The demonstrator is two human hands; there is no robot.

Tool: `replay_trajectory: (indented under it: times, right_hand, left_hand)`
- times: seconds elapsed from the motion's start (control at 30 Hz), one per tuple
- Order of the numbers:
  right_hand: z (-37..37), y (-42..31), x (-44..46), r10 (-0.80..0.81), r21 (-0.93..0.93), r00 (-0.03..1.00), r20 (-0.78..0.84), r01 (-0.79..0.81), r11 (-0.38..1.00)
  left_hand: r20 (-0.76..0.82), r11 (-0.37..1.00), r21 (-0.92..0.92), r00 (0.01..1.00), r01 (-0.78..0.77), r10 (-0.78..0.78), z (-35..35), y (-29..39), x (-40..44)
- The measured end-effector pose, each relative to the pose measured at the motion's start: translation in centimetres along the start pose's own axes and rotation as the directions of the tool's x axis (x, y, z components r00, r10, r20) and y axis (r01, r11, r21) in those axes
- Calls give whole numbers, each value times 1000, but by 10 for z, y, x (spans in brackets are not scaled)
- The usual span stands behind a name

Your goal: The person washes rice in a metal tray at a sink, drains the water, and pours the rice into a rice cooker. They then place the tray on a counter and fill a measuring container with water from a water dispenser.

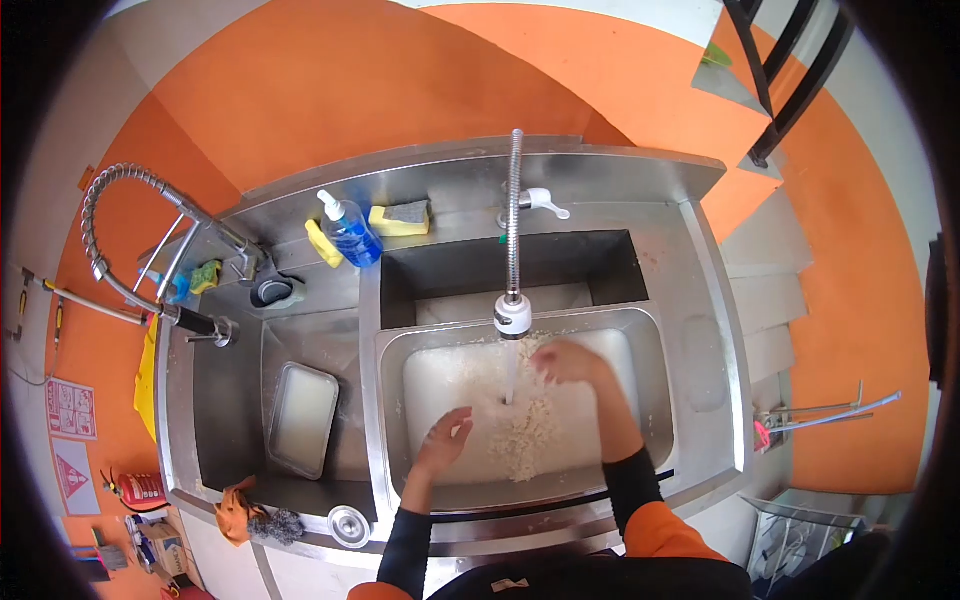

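right fingers: blurred | torso: cut off below | wall-sign text: too small

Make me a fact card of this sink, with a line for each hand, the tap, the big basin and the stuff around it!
Left hand: over the basin's left side, seemingly empty
Right hand: blurred, near the water stream; grip unclear
Tap: white nozzle, running
Basin: cloudy water, pale bits
Behind: blue bottle, sponge
Left sink: metal tray, whitish contents
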State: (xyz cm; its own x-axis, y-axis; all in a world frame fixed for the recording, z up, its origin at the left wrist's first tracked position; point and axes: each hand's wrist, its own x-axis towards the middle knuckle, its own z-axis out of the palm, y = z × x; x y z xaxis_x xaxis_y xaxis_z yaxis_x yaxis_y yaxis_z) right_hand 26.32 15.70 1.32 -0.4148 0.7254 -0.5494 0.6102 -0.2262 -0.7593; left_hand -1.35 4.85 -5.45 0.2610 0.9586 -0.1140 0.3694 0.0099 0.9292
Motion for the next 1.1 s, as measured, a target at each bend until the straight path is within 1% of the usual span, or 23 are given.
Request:
replay_trajectory:
  times: [0.03, 0.07, 0.1, 0.13, 0.2, 0.23, 0.3, 0.33, 0.4, 0.43, 0.53, 0.6, 0.63, 0.73, 0.8, 0.83, 0.87, 0.93, 0.97, 1.0, 1.03, 1.07, 1.1]
  right_hand:
    - [-19, -2, -2, -114, 139, 983, -142, 133, 981]
    - [-36, -7, -1, -201, 256, 935, -294, 279, 926]
    - [-54, -25, -1, -196, 372, 886, -421, 366, 853]
    - [-70, -43, 1, -167, 466, 825, -539, 457, 758]
    - [-97, -68, 19, 28, 624, 772, -635, 491, 609]
    - [-113, -72, 33, 37, 713, 799, -601, 514, 478]
    - [-141, -67, 61, 39, 842, 852, -522, 507, 185]
    - [-150, -71, 64, 80, 854, 851, -520, 514, 81]
    - [-165, -82, 67, 160, 842, 848, -505, 525, -124]
    - [-168, -92, 60, 74, 837, 860, -505, 508, -204]
    - [-196, -92, 84, -123, 860, 877, -464, 413, -301]
    - [-193, -113, 84, -5, 819, 839, -543, 529, -222]
    - [-189, -117, 80, 57, 794, 811, -582, 582, -177]
    - [-165, -82, 68, -36, 718, 721, -692, 693, 58]
    - [-129, -54, 36, -66, 727, 761, -645, 639, 252]
    - [-111, -49, 12, -88, 761, 814, -574, 570, 309]
    - [-92, -44, -12, -104, 786, 861, -498, 499, 364]
    - [-52, -10, -51, -124, 781, 904, -408, 416, 466]
    - [-31, 7, -73, -73, 796, 933, -353, 341, 499]
    - [-16, 29, -95, 2, 683, 972, -236, 165, 712]
    - [-2, 35, -121, -7, 634, 997, -79, 55, 771]
    - [13, 40, -144, 28, 533, 999, 21, -34, 846]
    - [28, 47, -165, 78, 417, 990, 116, -119, 901]
  left_hand:
    - [-13, 980, 197, 1000, 20, -18, -2, 6, -10]
    - [-73, 986, 164, 997, 13, 0, -1, 11, -17]
    - [-136, 991, 134, 991, 1, 18, 2, 16, -22]
    - [-198, 994, 104, 980, -14, 35, 6, 20, -25]
    - [-252, 998, 62, 968, 8, 8, 14, 21, -31]
    - [-279, 999, 41, 960, 17, -5, 17, 22, -34]
    - [-284, 998, 30, 957, -53, 59, 28, 17, -38]
    - [-285, 996, 26, 954, -87, 91, 29, 19, -39]
    - [-239, 996, 60, 968, -65, 77, 27, 32, -39]
    - [-215, 995, 75, 974, -58, 73, 24, 45, -37]
    - [-68, 985, -75, 986, -157, 152, 8, 96, -15]
    - [10, 961, -203, 981, -187, 194, -5, 144, 6]
    - [27, 945, -234, 970, -229, 241, -7, 158, 19]
    - [51, 893, -283, 924, -351, 379, -4, 178, 63]
    - [-7, 746, -610, 943, -268, 334, -3, 168, 91]
    - [-26, 625, -750, 953, -218, 301, -1, 165, 103]
    - [-20, 704, -674, 958, -224, 286, -4, 165, 111]
    - [-16, 838, -497, 968, -224, 249, -18, 160, 124]
    - [-43, 847, -451, 955, -281, 294, -23, 150, 139]
    - [-68, 850, -402, 937, -339, 341, -27, 135, 156]
    - [-108, 862, -355, 932, -362, 346, -33, 122, 174]
    - [-146, 872, -308, 925, -380, 352, -38, 111, 187]
    - [-272, 848, -277, 883, -452, 382, -40, 107, 194]
